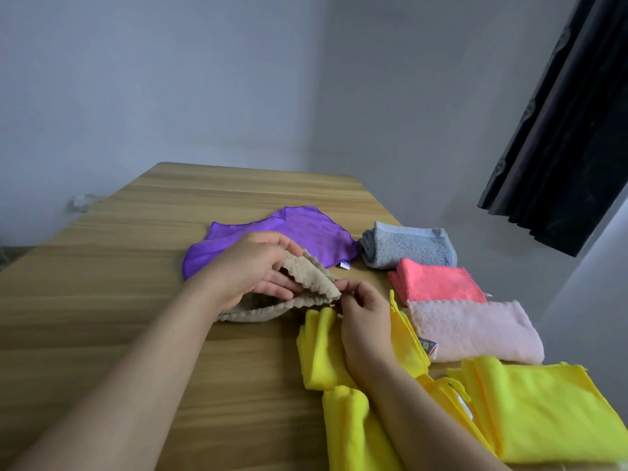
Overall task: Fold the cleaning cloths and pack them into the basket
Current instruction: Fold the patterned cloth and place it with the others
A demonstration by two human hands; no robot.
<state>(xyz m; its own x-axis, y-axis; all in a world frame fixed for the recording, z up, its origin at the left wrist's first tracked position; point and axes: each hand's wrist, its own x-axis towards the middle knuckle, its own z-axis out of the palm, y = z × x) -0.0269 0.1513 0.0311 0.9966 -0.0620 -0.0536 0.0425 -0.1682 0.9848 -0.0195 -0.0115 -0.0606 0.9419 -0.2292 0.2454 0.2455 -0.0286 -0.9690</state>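
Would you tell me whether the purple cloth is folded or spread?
Spread: the purple cloth lies flat and open on the table.

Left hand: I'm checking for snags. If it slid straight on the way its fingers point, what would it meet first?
The left hand points right, gripping the beige cloth. Past that, probably the coral cloth, though depth is unclear.

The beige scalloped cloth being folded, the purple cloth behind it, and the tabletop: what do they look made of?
Beige scalloped cloth: probably plush microfibre or terry, with a fuzzy matte nap. Purple cloth: thin, smooth-woven fabric with a faint sheen, likely polishing microfibre. Tabletop: wood-grain surface, possibly laminate; streaky, even, matte pattern.
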